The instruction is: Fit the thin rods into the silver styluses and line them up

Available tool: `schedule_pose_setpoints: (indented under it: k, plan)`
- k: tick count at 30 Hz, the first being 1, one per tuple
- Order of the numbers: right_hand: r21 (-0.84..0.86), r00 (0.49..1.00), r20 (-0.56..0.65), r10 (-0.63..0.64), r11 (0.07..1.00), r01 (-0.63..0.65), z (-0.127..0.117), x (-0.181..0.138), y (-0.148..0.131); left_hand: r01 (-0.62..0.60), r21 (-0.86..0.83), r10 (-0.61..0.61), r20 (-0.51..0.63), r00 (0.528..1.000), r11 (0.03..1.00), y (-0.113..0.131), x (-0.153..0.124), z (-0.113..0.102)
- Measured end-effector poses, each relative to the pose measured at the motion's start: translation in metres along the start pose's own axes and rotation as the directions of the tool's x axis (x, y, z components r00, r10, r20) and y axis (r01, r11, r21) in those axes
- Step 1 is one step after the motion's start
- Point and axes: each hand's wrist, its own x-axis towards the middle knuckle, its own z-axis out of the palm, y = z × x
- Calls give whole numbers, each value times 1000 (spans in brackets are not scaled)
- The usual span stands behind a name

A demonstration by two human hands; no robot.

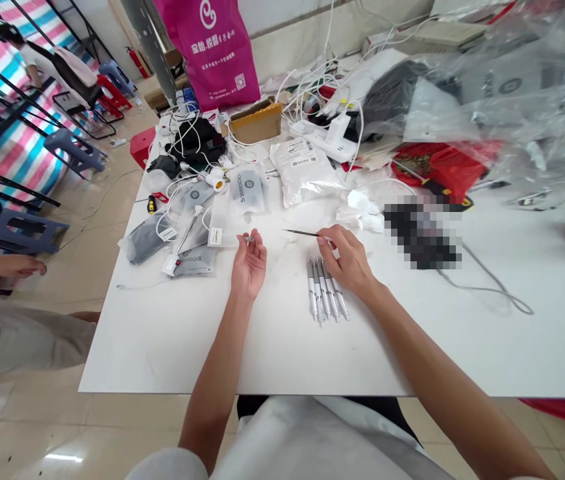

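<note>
Pinching a thin dark rod [302, 233] in the right hand [346, 261], by the far end of the row of silver-and-white pens [324, 293]. Holding a small greyish piece [248, 238] in the left hand [249, 268], beyond and left of the pens; cannot tell its kind. Can see on the white table [272, 353], farther left of the pens, bagged grey pouches [145, 239]; well beyond the pens, a plump white packet [307, 175] and a cardboard box [257, 125].

grey and white pens [324, 293], black refill [300, 233], white table [282, 353], white-lettered magenta bag [212, 57], pink-blue-white striped sheeting [10, 141]
</note>
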Motion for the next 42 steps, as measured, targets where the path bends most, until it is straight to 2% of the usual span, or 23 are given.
schedule_pose_setpoints:
  k: [8,12,19,23,33,42]
  plan:
    - [37,1000,-28,13,999,-12,2,-3,-2,26,21,-28,84,996,999,0,-2,0]
    - [44,1000,-2,18,999,-18,2,-2,-3,23,72,-31,115,993,997,-3,-5,3]
    - [-105,991,118,-62,992,75,3,-1,2,-89,115,68,176,982,989,-6,-10,9]
    - [-151,987,147,-61,985,84,5,-2,5,-114,167,82,187,979,979,-4,-12,11]
    - [-162,983,165,-82,981,109,7,-2,3,-134,204,86,228,970,970,-4,-16,16]
    - [-133,978,199,-61,987,88,9,-3,-6,-191,313,98,289,952,930,6,-21,21]
